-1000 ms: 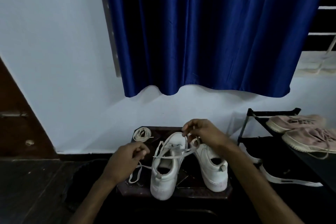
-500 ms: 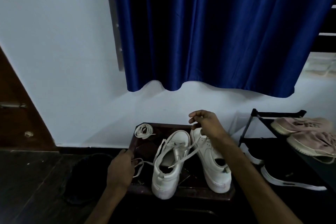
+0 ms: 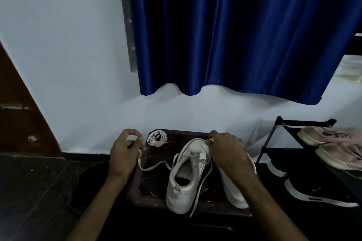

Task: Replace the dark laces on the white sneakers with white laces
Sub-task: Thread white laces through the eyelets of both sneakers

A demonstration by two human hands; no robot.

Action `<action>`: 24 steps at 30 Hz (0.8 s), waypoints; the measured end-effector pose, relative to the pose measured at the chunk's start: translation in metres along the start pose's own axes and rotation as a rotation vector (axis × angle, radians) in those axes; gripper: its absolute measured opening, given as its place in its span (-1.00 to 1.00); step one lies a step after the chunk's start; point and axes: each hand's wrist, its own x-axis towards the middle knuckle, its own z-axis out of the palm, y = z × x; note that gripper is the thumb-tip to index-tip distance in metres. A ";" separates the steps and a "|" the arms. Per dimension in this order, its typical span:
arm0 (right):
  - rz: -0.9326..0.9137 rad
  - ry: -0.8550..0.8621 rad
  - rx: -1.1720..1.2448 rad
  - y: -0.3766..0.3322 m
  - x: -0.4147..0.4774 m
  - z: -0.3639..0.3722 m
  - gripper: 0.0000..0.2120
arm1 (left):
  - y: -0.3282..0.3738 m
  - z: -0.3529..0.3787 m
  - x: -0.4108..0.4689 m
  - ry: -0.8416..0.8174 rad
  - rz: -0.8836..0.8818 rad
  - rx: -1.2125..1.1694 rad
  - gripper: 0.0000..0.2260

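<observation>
Presently the left hand [image 3: 125, 154] is raised at the far left corner of a low dark table [image 3: 137, 182]. Its fingers [image 3: 135, 135] are curled, and thumb and fingertips pinch one end of a white lace [image 3: 156, 164]. From the pinch the lace drops, then crosses slack to the eyelets of the laced sneaker [image 3: 184, 182], which stands upright on the table, well to the right of those fingers. The other end trails past the heel and over the near table edge.

The right hand [image 3: 227, 152] lies over the toes of both shoes, its fingers [image 3: 212, 135] bent at the toe of the laced sneaker. It cannot be determined whether they grip the shoe or a lace. A second sneaker [image 3: 233, 191] sits under that wrist.

A coiled lace [image 3: 156, 138] rests just beside the left fingertips, untouched.
</observation>
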 end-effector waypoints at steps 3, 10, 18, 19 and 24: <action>-0.022 -0.009 0.254 -0.013 -0.025 -0.002 -0.66 | 0.027 0.006 -0.002 -0.076 0.001 -0.163 -0.92; -0.046 -0.129 0.481 -0.022 -0.053 0.022 -0.64 | 0.051 0.026 -0.008 -0.260 0.216 0.042 -0.81; -0.040 -0.016 0.583 -0.007 -0.047 0.032 -0.69 | 0.032 0.071 -0.029 -0.386 0.341 0.463 -0.96; -0.025 -0.011 0.633 -0.004 -0.047 0.033 -0.69 | 0.032 0.075 -0.034 -0.394 0.316 0.482 -0.94; 0.036 -0.076 0.785 0.002 -0.046 0.035 -0.90 | 0.039 0.089 -0.042 -0.358 0.374 0.683 -0.90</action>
